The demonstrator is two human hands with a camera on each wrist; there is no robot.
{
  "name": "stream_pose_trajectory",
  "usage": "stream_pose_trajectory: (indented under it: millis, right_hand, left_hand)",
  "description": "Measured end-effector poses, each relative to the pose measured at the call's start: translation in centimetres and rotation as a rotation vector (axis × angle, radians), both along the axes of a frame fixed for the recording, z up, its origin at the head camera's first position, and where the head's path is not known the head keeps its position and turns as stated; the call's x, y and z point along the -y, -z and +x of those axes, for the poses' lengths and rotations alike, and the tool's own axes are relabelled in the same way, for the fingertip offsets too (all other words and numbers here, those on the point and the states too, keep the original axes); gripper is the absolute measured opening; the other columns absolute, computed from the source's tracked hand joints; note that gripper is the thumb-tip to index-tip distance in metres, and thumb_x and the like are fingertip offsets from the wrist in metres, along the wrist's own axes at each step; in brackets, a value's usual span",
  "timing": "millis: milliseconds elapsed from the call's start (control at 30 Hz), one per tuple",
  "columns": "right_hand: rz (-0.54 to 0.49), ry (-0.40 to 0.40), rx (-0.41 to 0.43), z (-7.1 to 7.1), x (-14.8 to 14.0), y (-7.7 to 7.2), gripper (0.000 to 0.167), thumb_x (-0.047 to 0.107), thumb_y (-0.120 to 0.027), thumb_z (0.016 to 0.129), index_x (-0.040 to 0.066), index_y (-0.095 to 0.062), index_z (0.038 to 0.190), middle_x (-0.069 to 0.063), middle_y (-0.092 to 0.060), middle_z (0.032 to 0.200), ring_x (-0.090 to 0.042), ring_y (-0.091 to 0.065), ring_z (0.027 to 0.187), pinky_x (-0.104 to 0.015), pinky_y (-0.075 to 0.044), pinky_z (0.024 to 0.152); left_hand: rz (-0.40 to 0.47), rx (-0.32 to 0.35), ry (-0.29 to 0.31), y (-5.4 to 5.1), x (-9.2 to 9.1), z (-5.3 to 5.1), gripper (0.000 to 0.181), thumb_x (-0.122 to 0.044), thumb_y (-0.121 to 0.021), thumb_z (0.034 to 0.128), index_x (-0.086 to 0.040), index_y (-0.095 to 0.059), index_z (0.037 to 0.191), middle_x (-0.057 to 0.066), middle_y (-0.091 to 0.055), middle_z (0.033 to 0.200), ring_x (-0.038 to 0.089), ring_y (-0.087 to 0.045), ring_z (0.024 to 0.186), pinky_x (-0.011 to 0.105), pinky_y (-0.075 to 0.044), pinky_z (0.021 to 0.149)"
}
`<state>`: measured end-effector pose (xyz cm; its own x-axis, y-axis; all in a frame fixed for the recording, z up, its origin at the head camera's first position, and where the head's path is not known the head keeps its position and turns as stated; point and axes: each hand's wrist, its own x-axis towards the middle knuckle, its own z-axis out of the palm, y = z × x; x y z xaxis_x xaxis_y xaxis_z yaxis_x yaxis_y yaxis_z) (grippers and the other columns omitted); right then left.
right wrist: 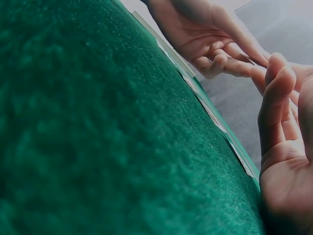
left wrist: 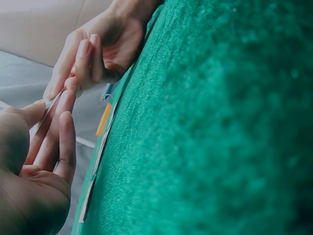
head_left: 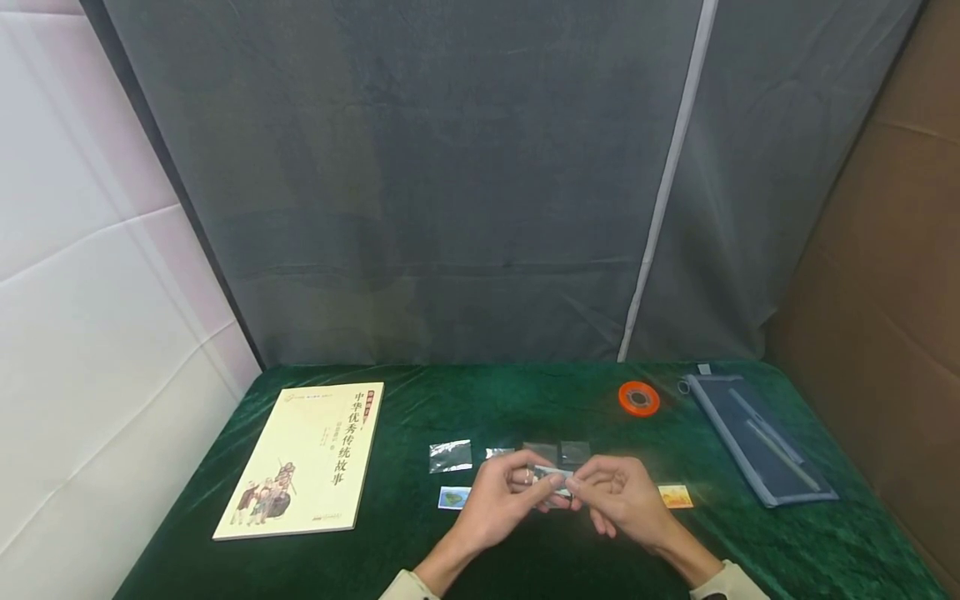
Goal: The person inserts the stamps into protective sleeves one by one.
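A small stamp [head_left: 553, 474] with a pale, greyish print is held up above the green cloth. My left hand [head_left: 498, 497] pinches its left part, thumb on the near face and fingers behind. At its right edge, the thumb and forefinger of my right hand [head_left: 624, 500] pinch it too. In the left wrist view the stamp [left wrist: 48, 111] appears as a thin edge between the fingertips of both hands. A blue-green stamp [head_left: 452, 497] lies by my left hand, and an orange-yellow stamp [head_left: 676, 497] by my right. Behind the hands lie several clear plastic sleeves [head_left: 450, 456], partly covered.
A cream book [head_left: 307, 458] lies at the left. Toward the back right is an orange round disc [head_left: 639, 399]. A dark blue zip pouch [head_left: 761, 442] with slim tools lies at the far right. Grey cloth [head_left: 450, 183] hangs behind the green-covered table [head_left: 420, 558].
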<state>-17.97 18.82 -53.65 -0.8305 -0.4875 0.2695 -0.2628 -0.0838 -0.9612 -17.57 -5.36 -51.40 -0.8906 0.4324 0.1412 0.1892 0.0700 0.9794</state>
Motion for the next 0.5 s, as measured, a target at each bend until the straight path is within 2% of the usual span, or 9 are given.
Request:
stream_pose_trajectory:
  millis: [100, 500]
  right_hand:
    - [0.001, 0.0, 0.0, 0.0, 0.01, -0.01, 0.009, -0.002, -0.062, 0.106, -0.003, -0.071, 0.103, -0.028, -0.074, 0.083, -0.009, -0.059, 0.045, -0.03, -0.048, 0.036]
    - [0.002, -0.039, 0.015, 0.0, -0.03, 0.17, 0.008, -0.003, -0.061, 0.106, -0.005, -0.068, 0.103, -0.031, -0.071, 0.082, -0.007, -0.06, 0.046, -0.03, -0.047, 0.036]
  left_hand:
    - [0.008, 0.005, 0.005, 0.05, 0.02, -0.02, 0.019, -0.025, -0.075, 0.1048, -0.009, -0.076, 0.114, 0.012, -0.085, 0.096, 0.023, -0.084, 0.084, 0.033, -0.066, 0.072]
    - [-0.005, -0.005, 0.016, 0.06, 0.07, -0.07, 0.019, -0.027, -0.075, 0.1049, -0.009, -0.076, 0.113, 0.012, -0.085, 0.093, 0.028, -0.084, 0.084, 0.033, -0.065, 0.07]
